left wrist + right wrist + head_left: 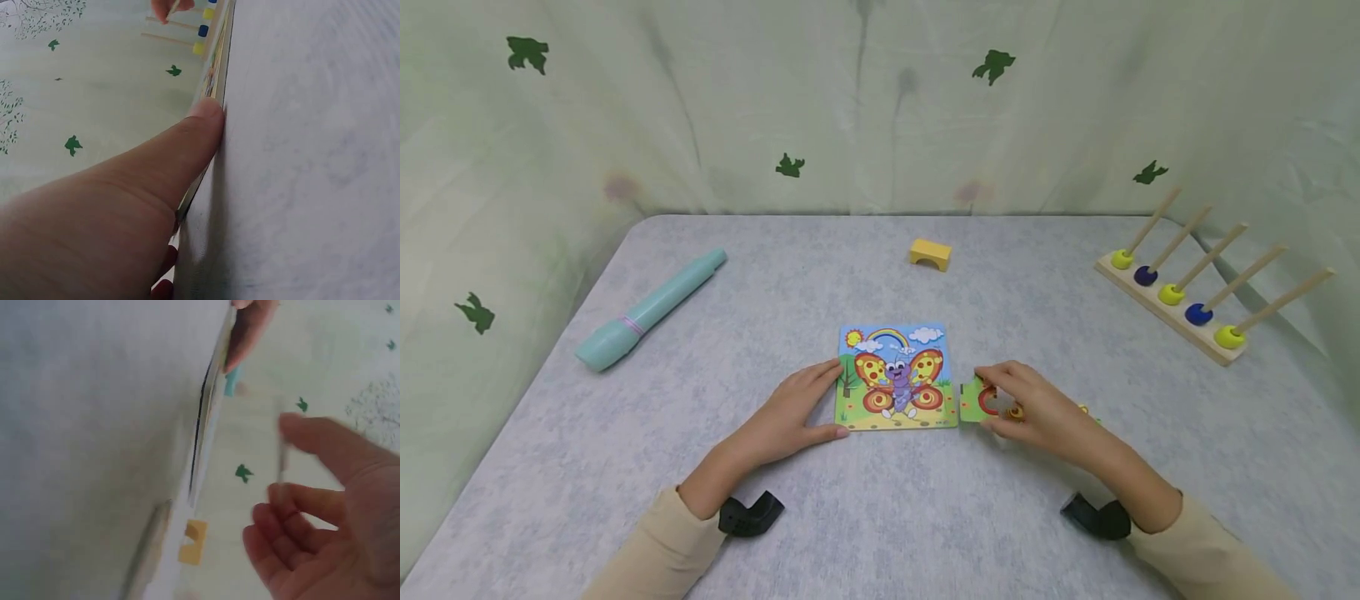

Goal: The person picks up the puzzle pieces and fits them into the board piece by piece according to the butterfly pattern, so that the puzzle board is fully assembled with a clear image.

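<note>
A square butterfly puzzle (897,379) lies flat on the table. My left hand (796,408) touches its left side, the thumb straight at the near left corner and the fingers along the edge. In the left wrist view that thumb (209,111) lies against the puzzle's edge. Just right of the puzzle, my right hand (1037,410) pinches a green puzzle piece with a red ring (970,404) between thumb and forefinger. The right wrist view shows the piece (282,453) thin and edge-on, raised off the table. More coloured pieces (1015,412) show partly from behind the right hand.
A yellow arch block (930,253) stands beyond the puzzle. To the left lies a long teal tube-shaped thing (662,302). A wooden peg rack (1180,319) with yellow and blue beads stands at the right, its rods sticking up. Curtain cloth (880,108) hangs behind the table.
</note>
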Motion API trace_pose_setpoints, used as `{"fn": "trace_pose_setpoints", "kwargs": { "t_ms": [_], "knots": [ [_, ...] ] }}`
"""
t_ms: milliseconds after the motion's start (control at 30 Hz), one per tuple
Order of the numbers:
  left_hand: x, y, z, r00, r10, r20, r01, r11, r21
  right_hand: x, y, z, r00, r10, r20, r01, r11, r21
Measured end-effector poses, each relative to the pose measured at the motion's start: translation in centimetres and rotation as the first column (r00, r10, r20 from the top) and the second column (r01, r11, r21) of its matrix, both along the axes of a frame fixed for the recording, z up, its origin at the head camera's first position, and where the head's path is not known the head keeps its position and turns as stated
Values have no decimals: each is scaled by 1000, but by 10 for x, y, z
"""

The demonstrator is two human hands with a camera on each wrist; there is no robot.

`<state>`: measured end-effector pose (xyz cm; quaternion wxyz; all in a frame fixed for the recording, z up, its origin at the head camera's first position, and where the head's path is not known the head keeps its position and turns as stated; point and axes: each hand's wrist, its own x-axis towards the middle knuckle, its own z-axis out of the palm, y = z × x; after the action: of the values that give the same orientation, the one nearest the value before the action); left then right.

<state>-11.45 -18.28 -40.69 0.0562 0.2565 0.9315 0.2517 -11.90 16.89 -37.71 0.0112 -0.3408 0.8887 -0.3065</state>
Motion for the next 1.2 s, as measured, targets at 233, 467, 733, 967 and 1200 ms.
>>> {"fn": "trace_pose_setpoints", "kwargs": {
  "t_ms": [233,467,733,967,1200],
  "knots": [
    [0,1,1,1000,-7,-9,7,1000,4,-1,-42,16,997,47,-57,-51,995,-86],
    [-5,-4,-3,999,-42,-32,43,998,43,-8,-82,6,997,77,-13,-78,990,-115],
    [-6,-8,-1,995,-77,-59,82,994,77,-18,-110,-18,998,60,1,-60,998,-26],
    [-7,-8,-2,990,-105,-92,113,990,81,-23,-119,-27,998,56,1,-56,998,16],
    [-7,-9,-3,978,-154,-144,165,984,68,-26,-125,-29,998,67,-8,-67,997,48]
  ]
}}
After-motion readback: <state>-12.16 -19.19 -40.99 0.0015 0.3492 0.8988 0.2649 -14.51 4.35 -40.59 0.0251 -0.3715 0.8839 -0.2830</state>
